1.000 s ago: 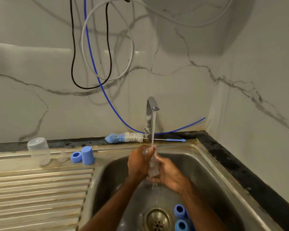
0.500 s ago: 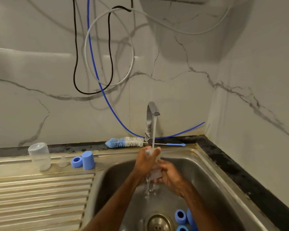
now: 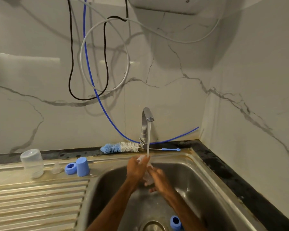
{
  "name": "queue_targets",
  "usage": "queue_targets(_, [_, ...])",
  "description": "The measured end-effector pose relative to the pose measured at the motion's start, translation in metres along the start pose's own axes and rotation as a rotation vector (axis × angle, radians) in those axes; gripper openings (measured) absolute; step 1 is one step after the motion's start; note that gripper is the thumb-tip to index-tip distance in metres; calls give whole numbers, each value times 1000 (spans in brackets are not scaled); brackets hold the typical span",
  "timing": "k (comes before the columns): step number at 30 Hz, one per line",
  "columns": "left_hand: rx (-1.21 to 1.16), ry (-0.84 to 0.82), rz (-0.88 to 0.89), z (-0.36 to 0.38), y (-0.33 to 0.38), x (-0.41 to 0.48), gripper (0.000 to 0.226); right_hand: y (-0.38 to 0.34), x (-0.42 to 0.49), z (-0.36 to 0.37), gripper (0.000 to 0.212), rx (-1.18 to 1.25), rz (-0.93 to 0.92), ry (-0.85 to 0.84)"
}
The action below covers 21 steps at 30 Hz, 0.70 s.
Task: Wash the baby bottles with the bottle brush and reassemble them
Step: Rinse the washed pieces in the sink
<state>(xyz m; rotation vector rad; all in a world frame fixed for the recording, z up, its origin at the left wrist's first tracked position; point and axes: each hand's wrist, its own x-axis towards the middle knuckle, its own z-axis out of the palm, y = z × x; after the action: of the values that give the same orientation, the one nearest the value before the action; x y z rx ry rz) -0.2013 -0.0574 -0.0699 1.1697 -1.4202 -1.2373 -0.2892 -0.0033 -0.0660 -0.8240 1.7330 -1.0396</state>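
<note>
Over the steel sink (image 3: 207, 184), both my hands hold a clear baby bottle (image 3: 148, 178) under the running tap (image 3: 147, 121). My left hand (image 3: 137, 169) grips its upper part, where the water stream lands. My right hand (image 3: 158, 180) grips its lower part. The bottle is mostly hidden by my fingers. The bottle brush (image 3: 123, 147), blue and white bristles with a blue-tipped wire handle, lies on the ledge behind the sink. On the drainboard stand an upturned clear bottle (image 3: 32, 163), a clear teat (image 3: 57, 168), a blue ring (image 3: 70, 168) and a blue cap (image 3: 82, 166).
Another blue ring (image 3: 175, 222) lies in the sink bowl beside the drain (image 3: 153, 226). The ribbed drainboard (image 3: 37, 202) fills the left. A black counter edge (image 3: 232, 177) runs along the right wall. Blue, black and grey hoses (image 3: 90, 72) hang on the marble wall.
The view has tilted upward, so the hands sit lower in frame. My left hand has shifted up the bottle toward the stream; both hands keep hold of it under the water.
</note>
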Motion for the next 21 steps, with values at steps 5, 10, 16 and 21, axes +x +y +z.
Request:
queue_targets(5, [-158, -159, -30, 4, 19, -26, 33, 10, -10, -16, 51, 488, 23, -150])
queue_targets(10, [-301, -242, -78, -19, 9, -38, 34, 13, -6, -30, 58, 496, 45, -410])
queue_targets(16, [-324, -114, -25, -13, 9, -36, 38, 11, -9, -22, 38, 346, -198, -263])
queue_targets(21, [-464, -192, -73, -15, 0, -36, 45, 7, -9, -30, 55, 355, -80, -311])
